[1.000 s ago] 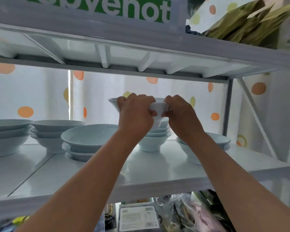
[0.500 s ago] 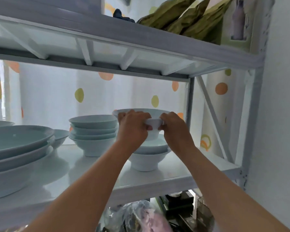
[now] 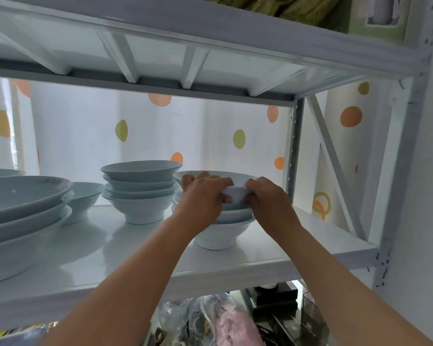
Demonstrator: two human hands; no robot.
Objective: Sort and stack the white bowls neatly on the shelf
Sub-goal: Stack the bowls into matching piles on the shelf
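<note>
pale glazed bowl (image 3: pixel 238 176), wide-rimmed, atop stack (image 3: pixel 216 233).

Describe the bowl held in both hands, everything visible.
The bowl is pale white, glossy like ceramic, wide-rimmed and upright. The left hand and right hand grip its near side. It hangs level over the rightmost stack on the shelf; whether it rests there is hidden.

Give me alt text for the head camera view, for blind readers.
A left hand and right hand grip a white bowl over a bowl stack at the right end of the shelf; another stack stands left of it.
</note>
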